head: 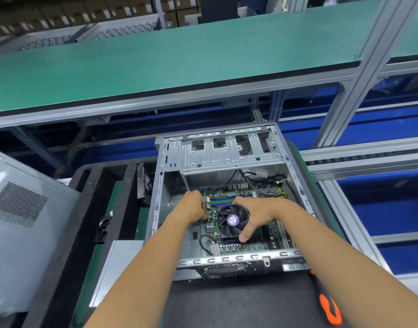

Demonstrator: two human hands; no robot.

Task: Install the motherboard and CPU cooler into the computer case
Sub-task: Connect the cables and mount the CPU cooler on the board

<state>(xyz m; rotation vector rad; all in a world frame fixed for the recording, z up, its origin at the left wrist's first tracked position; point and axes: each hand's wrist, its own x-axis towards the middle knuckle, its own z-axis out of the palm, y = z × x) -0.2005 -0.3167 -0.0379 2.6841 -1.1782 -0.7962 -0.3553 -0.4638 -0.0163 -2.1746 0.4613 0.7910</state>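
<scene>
- The computer case (223, 258) lies open on its side on the counter (238, 301), its drive cage at the far end.
- A grey side panel (18, 223) leans at the left, well apart from the case.
- The motherboard (255, 247) lies flat inside the case, on its floor.
- The CPU cooler (231, 221), a black fan with a purple hub label, sits on the motherboard.
- The right hand (257, 213) grips the cooler, fingers curled over its far rim, thumb on its near edge.
- The left hand (191, 205) is curled at the motherboard's left edge, beside the cooler; I cannot tell whether it holds anything.
</scene>
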